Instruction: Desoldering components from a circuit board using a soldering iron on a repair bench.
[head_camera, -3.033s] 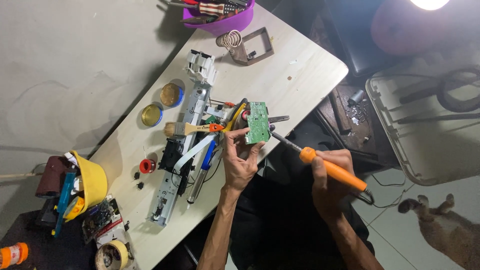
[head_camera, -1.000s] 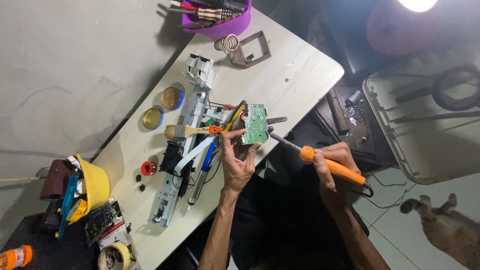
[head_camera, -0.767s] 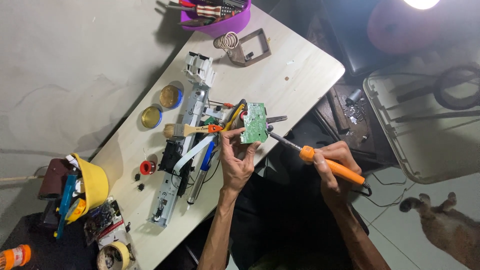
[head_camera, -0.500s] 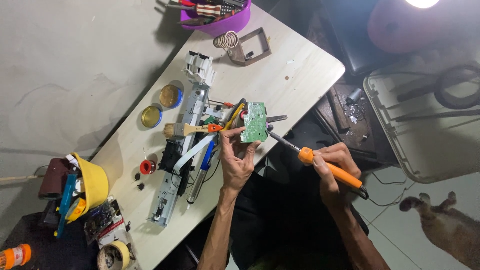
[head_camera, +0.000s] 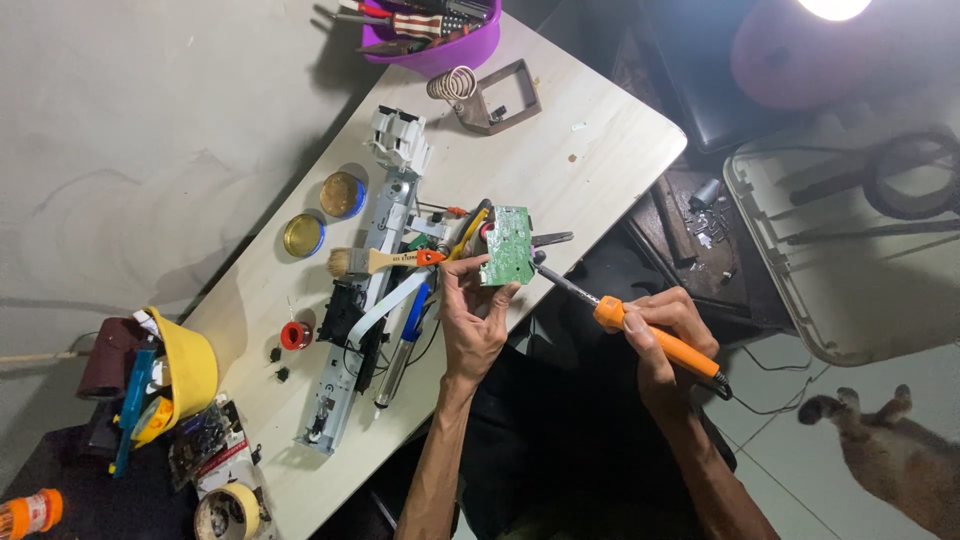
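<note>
My left hand (head_camera: 472, 320) holds a small green circuit board (head_camera: 508, 246) upright above the front edge of the pale wooden table (head_camera: 590, 150). My right hand (head_camera: 662, 335) grips an orange-handled soldering iron (head_camera: 640, 328), whose dark metal tip touches the board's right edge. A long grey metal mechanism (head_camera: 362, 300) with a white plastic end lies on the table just left of my left hand. A wooden paintbrush (head_camera: 372, 262) and a blue tool (head_camera: 404, 340) rest across it.
Two round tins (head_camera: 322, 214) sit left of the mechanism, with a small red spool (head_camera: 294, 335) below them. A purple bowl of tools (head_camera: 432, 30) and a wire-coil stand (head_camera: 488, 92) are at the far end. A yellow container (head_camera: 185, 372) and a tape roll (head_camera: 228, 512) lie at lower left. An animal (head_camera: 895, 460) is on the floor at right.
The soldering iron's tip has moved in to the board's right edge. My left hand has kept the board nearly still.
</note>
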